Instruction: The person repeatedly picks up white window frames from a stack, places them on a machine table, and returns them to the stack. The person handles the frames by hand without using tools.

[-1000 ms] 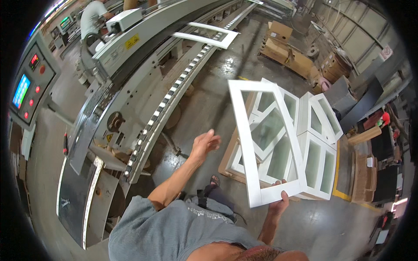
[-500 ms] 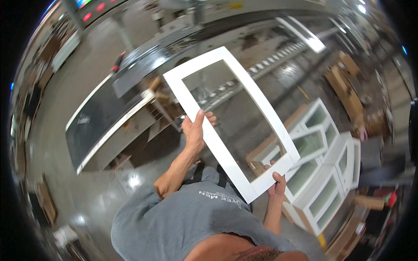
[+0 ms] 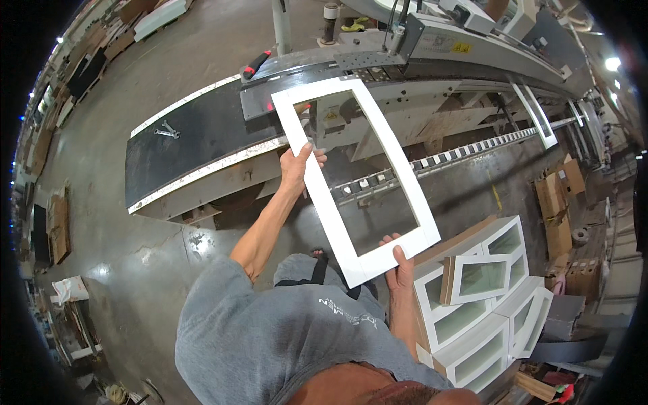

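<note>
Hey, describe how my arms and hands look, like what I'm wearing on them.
Your left hand and right hand are both ungloved, and no watch or bracelet shows on either wrist. The forearms are uncovered. A loose, plain grey sleeve ends near your left elbow; the right one is harder to make out.

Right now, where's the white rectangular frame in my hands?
In the head view, the white frame is near the centre, your left hand on its left long side and right hand on its lower end; white, greenish-paned panels sit lower right.
</note>
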Demonstrator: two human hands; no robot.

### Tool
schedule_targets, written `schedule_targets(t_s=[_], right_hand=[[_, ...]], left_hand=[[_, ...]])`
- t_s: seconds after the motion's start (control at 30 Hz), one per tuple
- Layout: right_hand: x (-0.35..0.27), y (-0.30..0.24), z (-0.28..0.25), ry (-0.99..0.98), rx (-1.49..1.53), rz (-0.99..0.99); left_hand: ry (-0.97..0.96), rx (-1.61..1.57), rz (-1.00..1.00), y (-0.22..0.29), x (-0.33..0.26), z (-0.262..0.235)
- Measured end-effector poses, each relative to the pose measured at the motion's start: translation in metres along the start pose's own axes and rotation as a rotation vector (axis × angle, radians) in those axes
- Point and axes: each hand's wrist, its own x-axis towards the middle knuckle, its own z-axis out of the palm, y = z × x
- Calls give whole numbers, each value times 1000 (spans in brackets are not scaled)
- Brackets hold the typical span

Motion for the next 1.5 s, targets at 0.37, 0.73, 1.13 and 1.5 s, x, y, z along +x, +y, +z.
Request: schedule_targets(t_s=[0.37,0.73,1.13,1.5], right_hand=[[56,34,61,47,100,-87],[82,36,73,224,103,-117],[76,28,84,239,71,-93],[79,31,82,239,56,-101]], left_hand=[[41,50,-53,23,87,-18],[-6,-18,-27,9,116,-23],[55,108,-50,25,105,-8],[36,70,-25,21,109,-15]])
